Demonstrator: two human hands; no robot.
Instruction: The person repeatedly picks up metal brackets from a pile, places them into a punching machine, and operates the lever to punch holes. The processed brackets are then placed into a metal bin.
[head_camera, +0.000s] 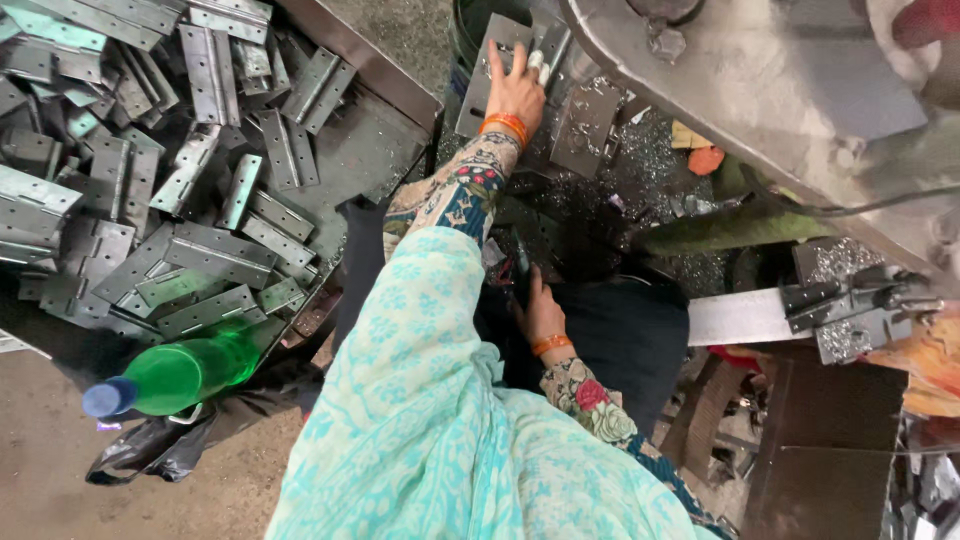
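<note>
Two hands are busy here: the left hand (516, 92) reaches far out with its fingers spread flat on a grey metal plate (487, 70) that leans by a dark bin (470, 25). The right hand (541, 312) rests low on dark cloth (620, 335), and I cannot tell if it grips anything. Many metal hinges (150, 170) lie piled on a tray (365, 150), with a green bottle (185, 372) beside them

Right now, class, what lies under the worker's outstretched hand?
The left hand presses on a flat grey metal plate with punched holes. Metal shavings lie scattered nearby. Whatever is beneath the plate is covered.
</note>
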